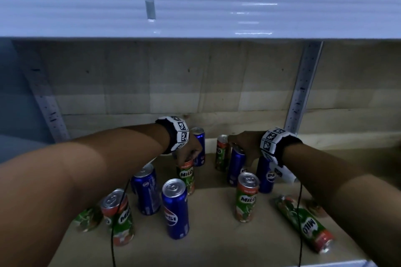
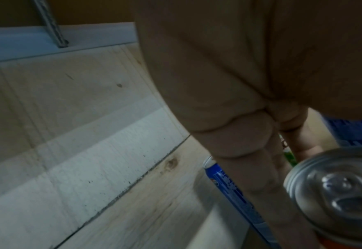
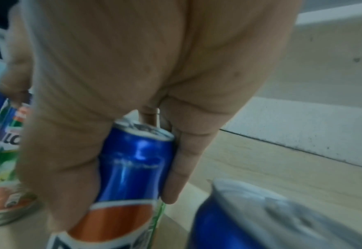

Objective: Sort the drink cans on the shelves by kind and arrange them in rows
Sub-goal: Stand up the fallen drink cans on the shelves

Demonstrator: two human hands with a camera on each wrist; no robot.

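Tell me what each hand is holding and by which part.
The left hand grips a Milo can by its top. The right hand grips a Pepsi can around its upper body.

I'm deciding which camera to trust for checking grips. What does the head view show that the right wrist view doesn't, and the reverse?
Only the head view shows the whole shelf: a Milo can lying on its side, the standing Pepsi can in front, and the left hand gripping the top of a Milo can.

Only the right wrist view shows the fingers wrapped round the held Pepsi can, with the thumb on its other side.

Both show the right hand on that Pepsi can, another Pepsi can close beside it, and the pale wooden back wall.
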